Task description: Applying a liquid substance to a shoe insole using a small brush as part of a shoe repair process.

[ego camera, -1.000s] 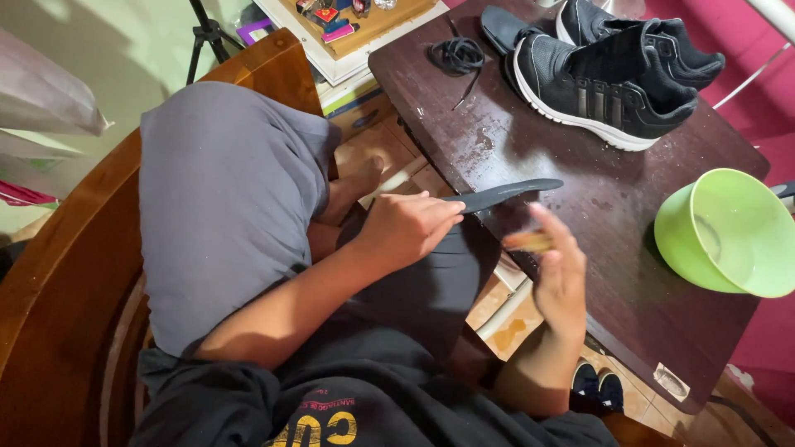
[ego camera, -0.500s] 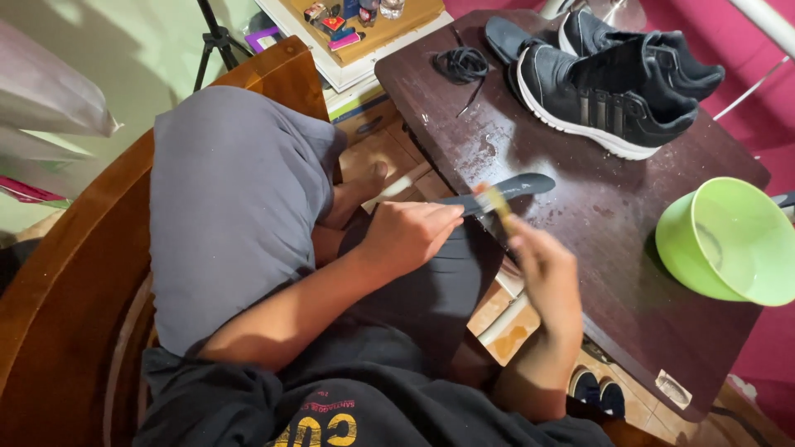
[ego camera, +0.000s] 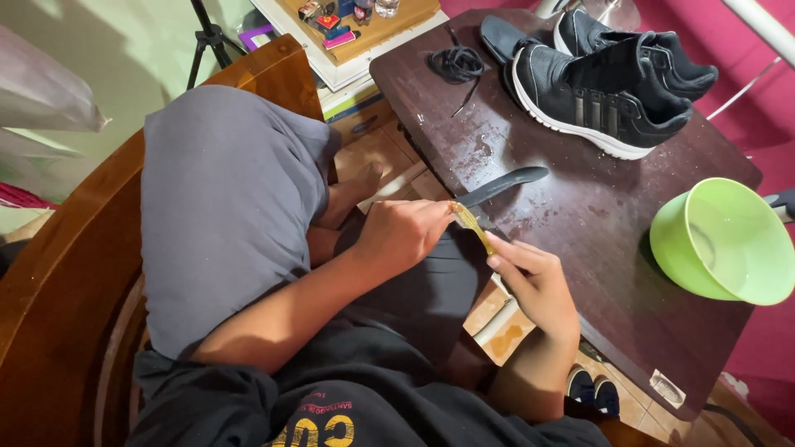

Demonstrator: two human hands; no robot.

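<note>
My left hand [ego camera: 403, 234] grips the near end of a dark shoe insole [ego camera: 503, 184] that sticks out over the edge of a dark wooden table [ego camera: 580, 240]. My right hand [ego camera: 534, 281] holds a yellowish brush [ego camera: 472, 223] by its handle, with the bristle end lying against the insole right beside my left hand's fingers. Both hands are over my lap, at the table's near edge. A pair of black sneakers [ego camera: 604, 83] with white soles stands at the far side of the table.
A green plastic bowl [ego camera: 722, 242] holding water sits at the table's right. A bundle of black laces [ego camera: 457, 64] lies at the far left corner, next to another insole [ego camera: 501, 37]. A low shelf [ego camera: 356, 33] with small items stands beyond; a wooden chair arm [ego camera: 66, 248] is at left.
My right hand moved the brush from the table's edge up along the insole and then back toward my left hand. My left hand kept holding the insole.
</note>
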